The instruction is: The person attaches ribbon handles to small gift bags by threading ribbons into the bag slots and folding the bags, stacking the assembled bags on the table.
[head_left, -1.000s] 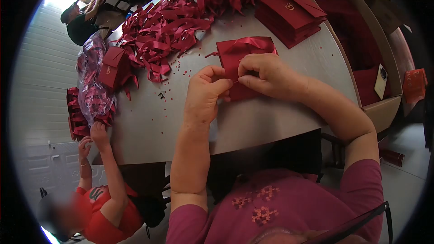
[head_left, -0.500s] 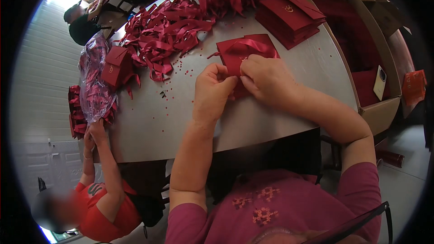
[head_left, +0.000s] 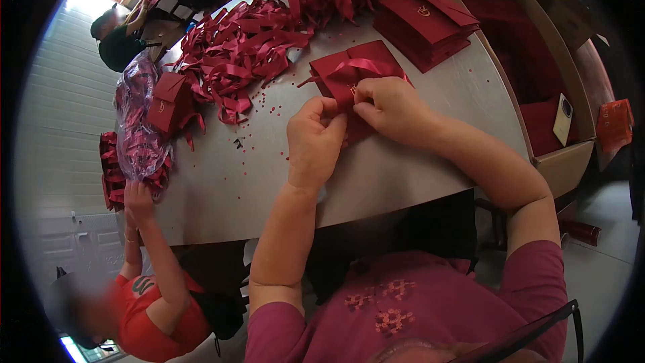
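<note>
A dark red paper gift bag (head_left: 329, 67) lies flat on the table in front of me, with a gold emblem on it. A glossy red ribbon (head_left: 368, 64) loops across its upper part, and a short end sticks out at the left. My left hand (head_left: 314, 142) is closed at the bag's lower left edge, thumb against curled fingers. From the right, my right hand (head_left: 391, 109) pinches at the bag's middle, just below the emblem. The fingertips nearly meet, and they hide the exact spot they grip.
A heap of red ribbons (head_left: 235, 47) and a stack of red bags (head_left: 430, 23) lie farther back. An open cardboard box (head_left: 568, 161) stands right, with a phone (head_left: 563, 119) inside. At left a co-worker's hands (head_left: 139, 203) hold a clear plastic bag (head_left: 142, 141). Red paper dots litter the tabletop (head_left: 269, 188).
My right hand's fingers have shifted slightly up and left, while the left hand keeps its pinch. The view has moved a little. The co-worker's hands have changed position on the plastic bag.
</note>
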{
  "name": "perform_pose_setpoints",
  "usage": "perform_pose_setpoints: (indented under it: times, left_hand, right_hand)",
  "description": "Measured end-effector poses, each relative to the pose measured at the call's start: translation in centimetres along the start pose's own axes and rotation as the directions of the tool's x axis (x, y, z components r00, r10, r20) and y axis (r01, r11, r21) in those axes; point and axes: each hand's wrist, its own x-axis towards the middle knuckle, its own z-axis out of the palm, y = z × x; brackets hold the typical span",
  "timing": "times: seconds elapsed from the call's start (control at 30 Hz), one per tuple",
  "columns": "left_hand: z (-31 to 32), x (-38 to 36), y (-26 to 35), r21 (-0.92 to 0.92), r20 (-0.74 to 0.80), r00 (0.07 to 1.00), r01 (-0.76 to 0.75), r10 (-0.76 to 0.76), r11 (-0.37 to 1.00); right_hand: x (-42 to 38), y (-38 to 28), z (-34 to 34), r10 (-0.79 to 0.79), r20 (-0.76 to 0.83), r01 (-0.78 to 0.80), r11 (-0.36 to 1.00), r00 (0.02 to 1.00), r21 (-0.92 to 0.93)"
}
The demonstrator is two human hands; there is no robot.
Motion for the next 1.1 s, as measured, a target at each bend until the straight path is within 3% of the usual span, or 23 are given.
perform_pose_setpoints:
  times: [0.07, 0.13, 0.27, 0.33, 0.37, 0.43, 0.57, 0.63, 0.87, 0.93, 1.1]
  left_hand:
    - [0.1, 0.1, -0.1, -0.049, 0.002, 1.0, 0.015, -0.015, 0.999]
    - [0.0, 0.2, -0.2, -0.113, -0.001, 0.999, 0.049, -0.049, 0.992]
    - [-0.4, 0.3, -0.6, -0.252, 0.032, 0.996, 0.085, -0.079, 0.964]
    - [-0.6, 0.4, -0.8, -0.347, 0.044, 0.995, 0.102, -0.092, 0.932]
    - [-0.8, 0.5, -0.8, -0.435, 0.062, 0.993, 0.119, -0.103, 0.892]
    - [-0.9, 0.6, -0.8, -0.467, 0.059, 0.992, 0.127, -0.113, 0.875]
    - [-1.0, 0.7, -1.0, -0.494, 0.054, 0.993, 0.117, -0.104, 0.861]
    - [-0.7, 0.6, -0.8, -0.477, 0.036, 0.995, 0.098, -0.092, 0.873]
    - [-0.1, 0.3, -0.6, -0.342, -0.022, 0.998, 0.053, -0.064, 0.938]
    - [0.4, 0.2, -0.8, -0.299, -0.027, 0.998, 0.048, -0.059, 0.953]
    - [0.2, 0.2, -0.2, -0.255, -0.033, 0.998, 0.041, -0.051, 0.966]
  right_hand:
    - [-0.2, -0.4, 0.0, 0.032, -0.004, -0.032, 0.999, 0.999, 0.018]
    - [-0.9, -1.6, 0.2, -0.098, -0.058, 0.083, 0.972, 0.994, -0.218]
    - [-0.8, -0.9, 0.7, -0.188, -0.012, 0.175, 0.936, 0.982, -0.306]
    - [-0.1, 0.0, 0.4, -0.065, -0.131, 0.075, 0.995, 0.989, 0.069]
    - [0.0, 0.2, 0.2, -0.068, -0.13, 0.078, 0.994, 0.989, 0.07]
    - [0.3, 0.1, -0.6, 0.12, 0.011, -0.119, 0.958, 0.993, 0.262]
    - [0.2, -0.2, -0.8, 0.136, 0.066, -0.151, 0.925, 0.988, 0.348]
    - [-0.1, -0.1, -0.1, -0.118, -0.155, 0.134, 0.987, 0.981, 0.091]
    - [-0.7, -1.2, -0.1, -0.175, -0.079, 0.167, 0.981, 0.981, -0.097]
    - [-0.9, -1.4, 0.2, -0.235, -0.039, 0.22, 0.948, 0.971, -0.232]
    - [-0.7, -0.7, 0.6, -0.207, -0.087, 0.187, 0.962, 0.975, -0.199]
